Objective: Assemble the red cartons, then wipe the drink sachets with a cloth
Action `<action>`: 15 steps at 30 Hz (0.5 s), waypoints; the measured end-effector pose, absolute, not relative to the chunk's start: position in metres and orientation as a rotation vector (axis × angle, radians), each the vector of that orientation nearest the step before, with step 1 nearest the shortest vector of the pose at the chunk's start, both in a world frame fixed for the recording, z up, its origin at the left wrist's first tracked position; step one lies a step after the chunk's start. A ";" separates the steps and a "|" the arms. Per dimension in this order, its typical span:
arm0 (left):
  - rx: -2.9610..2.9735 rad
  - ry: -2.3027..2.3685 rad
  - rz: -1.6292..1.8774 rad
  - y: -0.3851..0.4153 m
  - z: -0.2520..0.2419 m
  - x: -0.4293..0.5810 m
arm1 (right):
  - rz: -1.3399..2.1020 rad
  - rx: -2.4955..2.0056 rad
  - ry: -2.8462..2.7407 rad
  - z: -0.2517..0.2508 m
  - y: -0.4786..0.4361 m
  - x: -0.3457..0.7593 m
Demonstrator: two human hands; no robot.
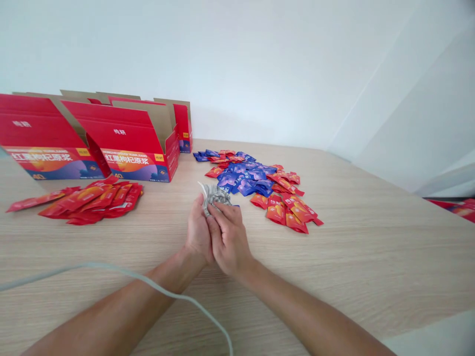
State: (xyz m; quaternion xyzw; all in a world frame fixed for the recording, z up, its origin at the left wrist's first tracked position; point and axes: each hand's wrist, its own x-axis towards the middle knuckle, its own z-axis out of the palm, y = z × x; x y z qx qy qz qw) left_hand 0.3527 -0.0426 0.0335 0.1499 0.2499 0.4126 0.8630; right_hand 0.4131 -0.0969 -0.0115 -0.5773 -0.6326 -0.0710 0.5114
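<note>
My left hand (198, 232) and my right hand (230, 235) are pressed together over the middle of the wooden table (371, 247). Between them they grip a stack of small sachets (214, 195), whose silver edges fan out above my fingertips. Just beyond my hands lies a loose pile of blue sachets (247, 179) mixed with red-orange sachets (287, 207). A row of long red sachets (92, 200) is spread out to the left.
Two open red cartons (129, 143) stand at the back left against the white wall, with a third carton (184, 127) behind them. A grey cable (156, 287) crosses my left forearm. More red packets (460, 207) show at the far right edge.
</note>
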 end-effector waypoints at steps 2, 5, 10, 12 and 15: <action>0.359 0.525 0.892 -0.033 0.037 0.350 | -0.130 -1.308 -1.544 -0.008 -0.102 0.406; 0.415 0.521 0.932 -0.021 0.040 0.345 | -0.008 -1.215 -1.552 -0.004 -0.107 0.403; 0.434 0.658 0.917 -0.005 0.043 0.331 | 0.519 -1.053 -1.478 -0.001 -0.109 0.418; 0.444 0.719 0.942 0.000 0.044 0.326 | 0.693 -1.007 -1.405 0.000 -0.110 0.424; 0.474 0.738 0.930 0.002 0.043 0.325 | 0.805 -0.975 -1.237 0.000 -0.109 0.428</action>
